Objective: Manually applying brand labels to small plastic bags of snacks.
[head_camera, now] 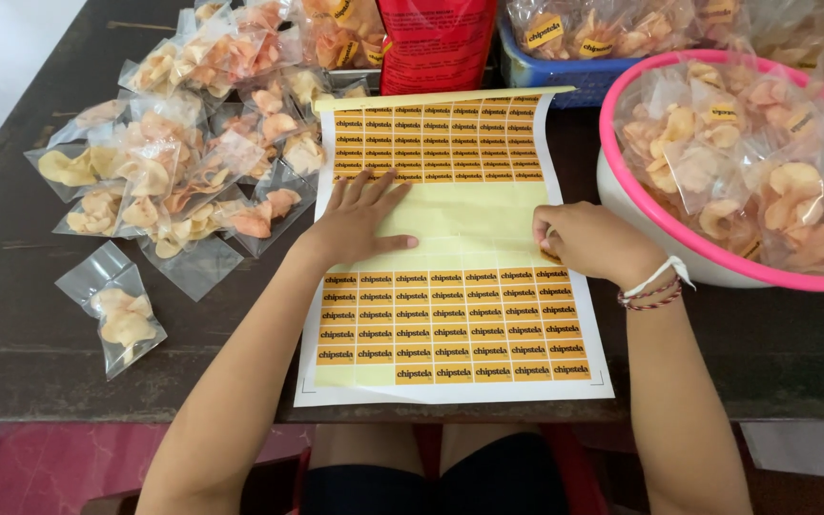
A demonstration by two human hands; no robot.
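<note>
Sticker sheet (450,315), printed with rows of small orange labels, lies flat on the dark table (11,324) between a heap of clear snack bags (174,162) and a pink-rimmed bowl (622,205) of more bags. Left hand (360,219) presses open and flat on the sheet's bare yellow middle. Right hand (588,238) curls at the sheet's right edge, fingertips pinched on one label (551,256).

Home snack-packing table (11,315), bagged crackers (174,172)

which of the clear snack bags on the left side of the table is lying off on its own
The small clear bag of pale chips nearest the table's front edge. It lies apart, touching no other, while the rest overlap in a heap farther back, left of the sticker sheet.
</note>
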